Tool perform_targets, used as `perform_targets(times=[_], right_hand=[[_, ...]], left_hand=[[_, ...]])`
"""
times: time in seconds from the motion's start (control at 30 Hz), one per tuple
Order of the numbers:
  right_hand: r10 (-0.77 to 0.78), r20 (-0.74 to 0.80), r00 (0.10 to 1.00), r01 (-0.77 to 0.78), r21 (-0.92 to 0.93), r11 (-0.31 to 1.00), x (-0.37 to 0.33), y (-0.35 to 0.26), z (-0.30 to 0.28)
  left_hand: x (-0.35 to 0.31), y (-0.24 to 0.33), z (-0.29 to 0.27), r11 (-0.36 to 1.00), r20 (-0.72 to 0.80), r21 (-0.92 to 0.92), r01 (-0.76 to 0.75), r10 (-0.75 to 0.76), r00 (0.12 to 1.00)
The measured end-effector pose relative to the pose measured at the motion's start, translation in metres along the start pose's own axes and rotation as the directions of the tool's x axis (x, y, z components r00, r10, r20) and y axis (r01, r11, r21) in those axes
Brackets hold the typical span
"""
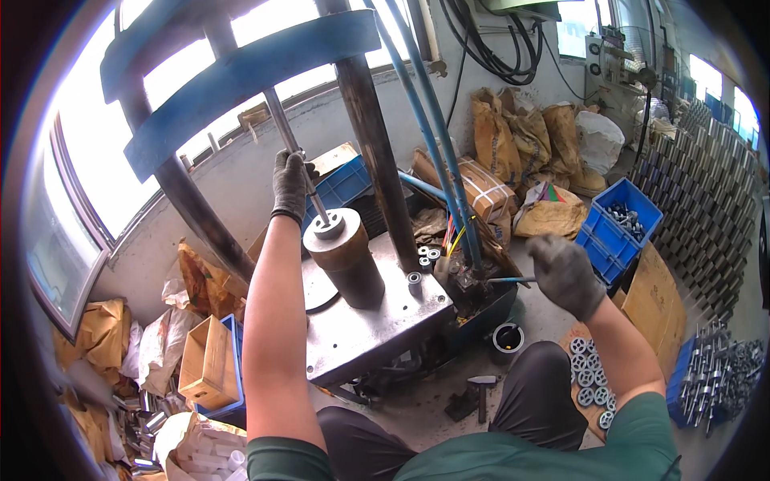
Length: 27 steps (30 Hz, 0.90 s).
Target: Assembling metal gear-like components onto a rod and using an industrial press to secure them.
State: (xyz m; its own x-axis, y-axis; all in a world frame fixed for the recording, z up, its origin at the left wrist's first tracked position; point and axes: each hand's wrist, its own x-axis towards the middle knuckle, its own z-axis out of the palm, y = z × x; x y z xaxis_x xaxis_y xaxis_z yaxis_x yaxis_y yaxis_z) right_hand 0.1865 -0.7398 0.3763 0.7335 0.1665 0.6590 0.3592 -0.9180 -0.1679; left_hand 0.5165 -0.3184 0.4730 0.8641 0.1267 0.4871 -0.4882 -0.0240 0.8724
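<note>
2 gloved hands, head view. L hand [290,184] closed on thin rod [318,202]; rod's foot is in the top of steel cylinder [354,271], below & right of L fingers. R hand [565,276] curled but blurred, at tip of lever [511,280]; can't tell if gripping. To do it well: keep rod straight under ram [279,116] just above L fingers, clear those fingers b4 any pressure, work lever slowly.
</note>
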Motion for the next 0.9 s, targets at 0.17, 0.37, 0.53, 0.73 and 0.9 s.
perform_targets(times=[0.17,0.37,0.53,0.73,0.9], right_hand=[[-0.094,-0.311,0.946,0.081,-0.054,0.995,0.094,0.014,0.024],[-0.047,-0.105,0.993,0.047,-0.003,0.999,0.044,0.006,0.005],[0.092,0.642,0.761,-0.131,0.014,0.991,-0.072,-0.006,-0.024],[0.115,0.826,0.552,-0.142,-0.043,0.989,-0.120,-0.011,-0.014],[0.105,0.756,0.646,-0.156,-0.003,0.988,-0.098,-0.007,-0.020]], left_hand=[[0.000,-0.002,-0.001,1.000,0.005,-0.021,-0.013,0.013,1.000],[-0.004,-0.003,0.002,0.999,-0.026,-0.022,-0.033,0.033,0.999],[-0.008,-0.002,0.004,1.000,-0.036,-0.022,-0.007,0.006,0.999],[-0.007,-0.002,0.003,0.999,-0.027,-0.033,-0.001,0.001,1.000],[-0.006,-0.006,0.002,0.999,-0.030,-0.032,-0.018,0.017,0.999]])
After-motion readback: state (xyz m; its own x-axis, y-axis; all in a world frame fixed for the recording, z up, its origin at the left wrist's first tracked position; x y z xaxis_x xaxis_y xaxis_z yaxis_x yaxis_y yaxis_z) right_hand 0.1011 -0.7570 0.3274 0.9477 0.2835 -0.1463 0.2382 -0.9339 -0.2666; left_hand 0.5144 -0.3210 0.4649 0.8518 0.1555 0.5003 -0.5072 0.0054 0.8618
